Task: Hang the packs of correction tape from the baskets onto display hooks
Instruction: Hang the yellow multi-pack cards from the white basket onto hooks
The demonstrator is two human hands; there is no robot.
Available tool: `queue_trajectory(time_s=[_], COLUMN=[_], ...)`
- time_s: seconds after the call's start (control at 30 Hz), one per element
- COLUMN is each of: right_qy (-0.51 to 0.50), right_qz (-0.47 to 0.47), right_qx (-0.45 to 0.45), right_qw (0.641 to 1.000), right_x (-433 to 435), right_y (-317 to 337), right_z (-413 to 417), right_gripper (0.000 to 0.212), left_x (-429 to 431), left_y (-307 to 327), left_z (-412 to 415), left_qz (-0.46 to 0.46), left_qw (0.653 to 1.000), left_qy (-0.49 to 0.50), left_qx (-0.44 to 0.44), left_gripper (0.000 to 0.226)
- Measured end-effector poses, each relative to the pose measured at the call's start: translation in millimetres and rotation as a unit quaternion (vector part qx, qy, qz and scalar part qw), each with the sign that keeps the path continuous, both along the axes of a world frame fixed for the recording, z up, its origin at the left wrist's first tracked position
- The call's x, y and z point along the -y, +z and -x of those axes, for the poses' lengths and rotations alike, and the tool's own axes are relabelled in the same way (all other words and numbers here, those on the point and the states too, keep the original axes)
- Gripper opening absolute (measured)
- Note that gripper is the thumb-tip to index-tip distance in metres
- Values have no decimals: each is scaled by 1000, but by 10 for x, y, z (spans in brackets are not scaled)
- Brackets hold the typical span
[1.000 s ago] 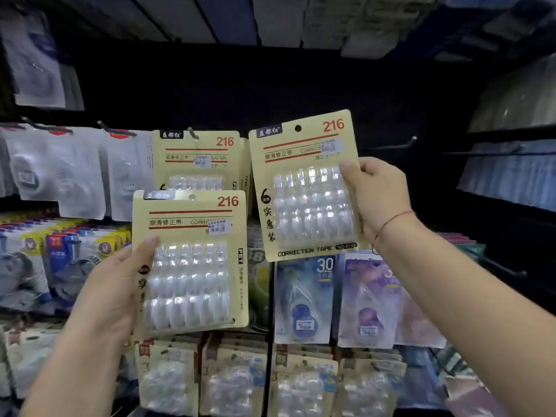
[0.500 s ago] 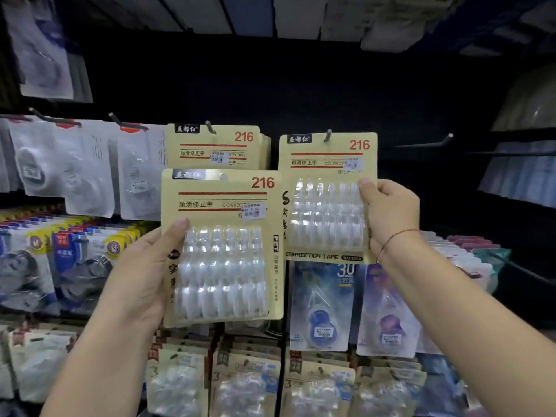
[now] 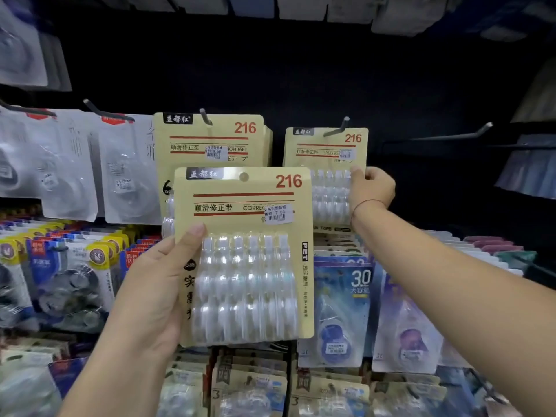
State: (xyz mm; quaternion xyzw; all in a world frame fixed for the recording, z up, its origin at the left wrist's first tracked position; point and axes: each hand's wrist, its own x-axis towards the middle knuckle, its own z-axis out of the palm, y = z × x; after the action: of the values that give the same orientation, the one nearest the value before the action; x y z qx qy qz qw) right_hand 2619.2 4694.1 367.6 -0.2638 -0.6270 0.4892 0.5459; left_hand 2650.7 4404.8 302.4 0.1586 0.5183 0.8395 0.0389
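My left hand grips a yellow "216" pack of correction tape by its left edge, thumb on the front, held in front of the display. My right hand holds the right edge of a second yellow pack, which hangs on a metal hook that passes through its top hole. Behind the near pack, a stack of the same yellow packs hangs on another hook.
An empty hook juts out to the right of my right hand. Grey packs hang at left, blue and yellow packs below them. Blue correction tape packs and more yellow ones fill the lower rows.
My right hand pushed its pack onto the hook and further back along it. My left hand raised its pack up and to the right, closer to the camera.
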Motion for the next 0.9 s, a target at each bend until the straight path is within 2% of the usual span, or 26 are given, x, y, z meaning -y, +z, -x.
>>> queue_trajectory(time_s=[0.13, 0.23, 0.27, 0.37, 0.43, 0.5, 0.63, 0.7, 0.73, 0.8, 0.83, 0.9], right_qy=[-3, 3, 17, 162, 311, 393, 375, 356, 334, 277, 257, 230], right_qz=[13, -31, -60, -119, -101, -81, -17, -11, -17, -34, -43, -49], right_qx=[-5, -17, -30, -29, 25, 64, 8, -35, -54, -83, -93, -87], right_qw=[1000, 999, 998, 979, 945, 914, 927, 934, 941, 957, 961, 968], right_x=[132, 291, 399, 803, 1051, 1176, 1137, 1063, 1007, 846, 769, 641], right_y=[-99, -156, -187, -372, -475, -554, -491, -343, -252, -71, 21, 136], right_z=[22, -279, -462, -1052, -1357, -1511, -1560, -1552, -1535, -1476, -1444, -1359], right_gripper=[14, 36, 37, 26, 32, 38, 28, 20, 17, 18, 19, 19], left_x=[-11, -15, -21, -57, -97, -134, -168, -138, -115, -67, -57, -61], left_y=[-19, -42, -42, -22, -5, 24, 93, 126, 124, 89, 57, -27], left_z=[-21, -58, -83, -192, -269, -364, -489, -485, -443, -311, -227, -59], left_qz=[9, 15, 15, 7, 0, -18, -13, 13, 45, 144, 188, 234], left_qw=[1000, 1000, 1000, 1000, 1000, 1000, 998, 990, 976, 926, 899, 873], left_qy=[11, 16, 17, 16, 13, 3, -10, 32, 72, 160, 191, 216], left_qx=[8, 15, 16, 13, 10, 3, -57, -139, -199, -310, -346, -371], left_gripper=[40, 35, 28, 17, 16, 14, 25, 27, 28, 32, 39, 54])
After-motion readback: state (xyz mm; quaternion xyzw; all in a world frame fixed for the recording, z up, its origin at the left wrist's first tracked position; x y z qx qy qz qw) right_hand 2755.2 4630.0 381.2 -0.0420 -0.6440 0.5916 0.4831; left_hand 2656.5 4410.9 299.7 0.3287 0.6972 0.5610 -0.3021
